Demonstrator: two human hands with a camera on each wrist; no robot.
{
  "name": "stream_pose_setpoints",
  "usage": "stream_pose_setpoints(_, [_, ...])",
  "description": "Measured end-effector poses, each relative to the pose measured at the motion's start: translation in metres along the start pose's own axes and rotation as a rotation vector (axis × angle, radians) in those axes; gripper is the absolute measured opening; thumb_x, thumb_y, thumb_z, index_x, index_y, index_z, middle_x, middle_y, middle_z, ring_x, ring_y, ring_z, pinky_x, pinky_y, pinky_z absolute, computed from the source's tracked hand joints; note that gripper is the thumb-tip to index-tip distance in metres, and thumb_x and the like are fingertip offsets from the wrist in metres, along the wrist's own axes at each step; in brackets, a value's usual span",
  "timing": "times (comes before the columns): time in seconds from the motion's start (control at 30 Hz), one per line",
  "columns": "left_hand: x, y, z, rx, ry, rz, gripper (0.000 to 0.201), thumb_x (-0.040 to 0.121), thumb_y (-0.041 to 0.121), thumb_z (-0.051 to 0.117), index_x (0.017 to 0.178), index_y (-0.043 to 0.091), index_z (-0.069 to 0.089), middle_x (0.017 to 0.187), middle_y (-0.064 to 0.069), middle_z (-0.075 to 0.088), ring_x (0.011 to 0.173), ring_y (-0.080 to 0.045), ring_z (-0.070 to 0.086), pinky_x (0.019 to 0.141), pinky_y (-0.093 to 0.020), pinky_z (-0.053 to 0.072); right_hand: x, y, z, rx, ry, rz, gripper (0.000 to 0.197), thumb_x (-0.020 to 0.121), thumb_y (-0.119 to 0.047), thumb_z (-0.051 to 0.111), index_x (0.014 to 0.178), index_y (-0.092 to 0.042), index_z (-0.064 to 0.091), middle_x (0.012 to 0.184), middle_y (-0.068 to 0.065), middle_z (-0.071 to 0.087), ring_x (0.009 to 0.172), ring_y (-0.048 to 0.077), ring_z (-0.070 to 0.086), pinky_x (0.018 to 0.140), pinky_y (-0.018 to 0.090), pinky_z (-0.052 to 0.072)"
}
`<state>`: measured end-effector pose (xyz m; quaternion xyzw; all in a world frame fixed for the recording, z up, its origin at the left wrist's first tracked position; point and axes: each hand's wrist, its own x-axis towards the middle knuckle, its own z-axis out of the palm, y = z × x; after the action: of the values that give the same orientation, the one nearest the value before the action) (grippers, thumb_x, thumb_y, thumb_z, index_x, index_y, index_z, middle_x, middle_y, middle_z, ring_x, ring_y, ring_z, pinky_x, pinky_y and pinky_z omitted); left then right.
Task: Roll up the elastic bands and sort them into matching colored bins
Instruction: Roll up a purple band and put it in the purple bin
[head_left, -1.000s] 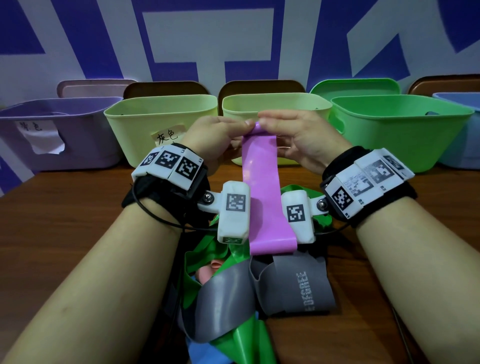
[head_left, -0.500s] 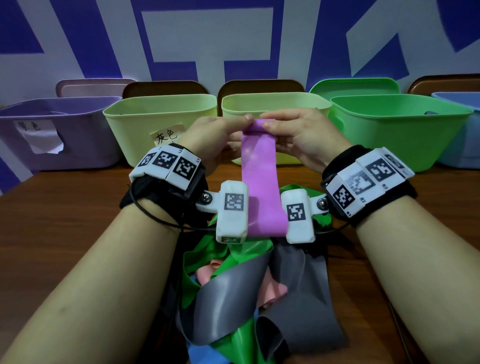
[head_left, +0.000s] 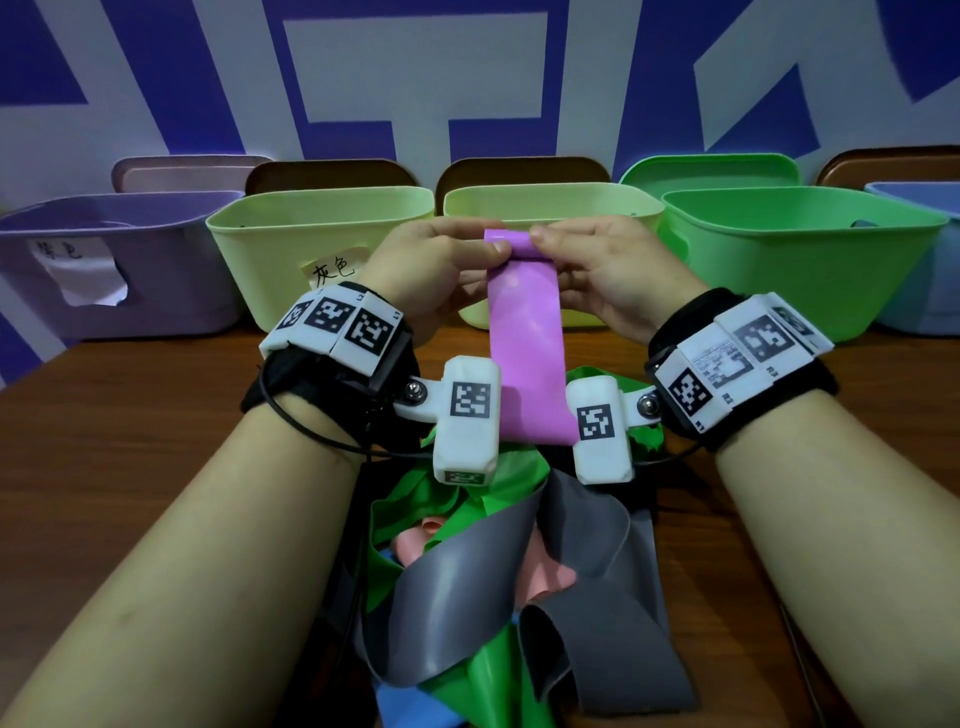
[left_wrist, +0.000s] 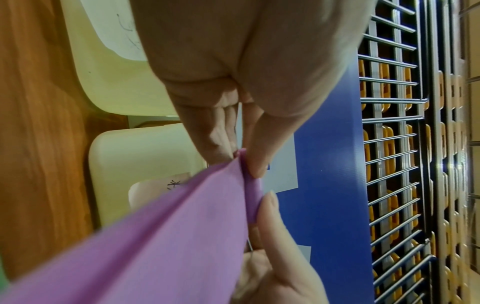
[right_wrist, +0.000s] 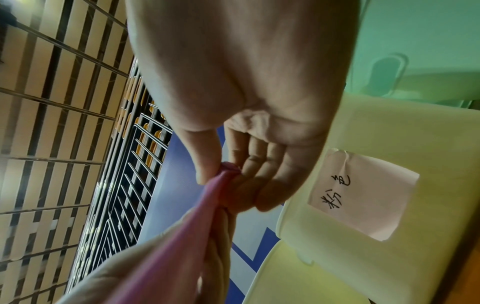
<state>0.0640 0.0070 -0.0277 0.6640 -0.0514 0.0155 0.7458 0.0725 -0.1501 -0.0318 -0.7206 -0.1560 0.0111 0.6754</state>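
A purple elastic band (head_left: 527, 338) hangs in the air between my two hands, its top end rolled over into a small fold. My left hand (head_left: 441, 265) pinches that top end from the left, thumb against fingers, and the left wrist view shows the pinch on the band (left_wrist: 182, 236). From the right, my right hand (head_left: 597, 270) pinches the same rolled end, which appears pinkish (right_wrist: 207, 201) in the right wrist view. Under my wrists on the table lies a heap of grey (head_left: 467, 597), green (head_left: 410, 519) and pink (head_left: 545, 571) bands.
A row of bins stands along the back of the wooden table (head_left: 130, 441): a purple bin (head_left: 130, 270) at left, two pale yellow bins (head_left: 291, 249) (head_left: 613, 208) with paper labels, a green bin (head_left: 800, 260), and a light blue bin (head_left: 930, 260) at far right.
The hanging purple band has grown shorter as its top end is rolled up; its lower edge has risen from the heap to wrist level. The grey band in the heap has shifted.
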Motion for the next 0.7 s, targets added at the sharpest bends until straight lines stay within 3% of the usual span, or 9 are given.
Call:
stream_pose_setpoints(0.1, [-0.0011, -0.0006, 0.0015, 0.044, -0.053, -0.028, 0.014, 0.091, 0.012, 0.062, 0.101, 0.005, 0.069, 0.084, -0.012, 0.06, 0.061, -0.013, 0.055, 0.054, -0.016, 0.046, 0.0019, 0.0007, -0.0015, 0.039, 0.011, -0.022, 0.011, 0.096, -0.009, 0.053, 0.093, -0.01, 0.064, 0.075, 0.007, 0.061, 0.054, 0.008, 0.057, 0.054, 0.017, 0.049])
stream_pose_setpoints(0.2, [-0.002, -0.0018, 0.0019, 0.086, -0.072, -0.04, 0.017, 0.094, 0.025, 0.059, 0.089, 0.012, 0.069, 0.068, -0.005, 0.052, 0.055, -0.01, 0.046, 0.051, -0.016, 0.044, 0.0023, 0.0001, -0.002, 0.054, 0.022, -0.025, 0.01, 0.095, -0.006, 0.054, 0.096, -0.011, 0.062, 0.079, 0.007, 0.062, 0.057, 0.009, 0.059, 0.055, 0.018, 0.05])
stream_pose_setpoints(0.27, [-0.0024, -0.0016, 0.0019, 0.073, -0.07, -0.017, 0.016, 0.095, 0.021, 0.058, 0.088, 0.01, 0.068, 0.06, -0.001, 0.059, 0.049, -0.007, 0.052, 0.05, -0.015, 0.046, 0.0024, 0.0002, -0.0021, 0.054, 0.028, -0.019, 0.01, 0.094, -0.006, 0.054, 0.096, -0.012, 0.061, 0.077, 0.005, 0.063, 0.057, 0.008, 0.06, 0.056, 0.018, 0.05])
stream_pose_setpoints(0.43, [-0.0036, -0.0001, 0.0008, 0.021, -0.095, 0.002, 0.014, 0.093, 0.008, 0.058, 0.102, 0.001, 0.067, 0.075, -0.008, 0.067, 0.056, -0.01, 0.06, 0.054, -0.015, 0.049, -0.0007, -0.0014, -0.0015, 0.065, 0.006, -0.007, 0.013, 0.095, -0.004, 0.053, 0.099, -0.014, 0.061, 0.08, 0.002, 0.064, 0.061, 0.009, 0.063, 0.062, 0.021, 0.054])
stream_pose_setpoints(0.57, [-0.0057, 0.001, 0.0026, 0.019, -0.105, -0.001, 0.015, 0.091, 0.001, 0.058, 0.103, 0.003, 0.067, 0.075, -0.005, 0.071, 0.057, -0.008, 0.066, 0.053, -0.014, 0.049, -0.0024, -0.0012, 0.0004, 0.066, -0.02, 0.022, 0.01, 0.096, -0.017, 0.054, 0.098, -0.016, 0.064, 0.075, -0.002, 0.066, 0.059, 0.008, 0.065, 0.062, 0.022, 0.055])
stream_pose_setpoints(0.7, [-0.0046, -0.0016, 0.0032, 0.087, -0.144, 0.002, 0.018, 0.088, 0.0, 0.061, 0.103, 0.007, 0.067, 0.083, -0.007, 0.072, 0.074, -0.018, 0.066, 0.069, -0.024, 0.051, -0.0003, -0.0004, -0.0011, 0.06, 0.034, 0.006, 0.009, 0.094, -0.012, 0.057, 0.089, -0.01, 0.064, 0.07, 0.0, 0.065, 0.054, 0.005, 0.063, 0.057, 0.02, 0.054])
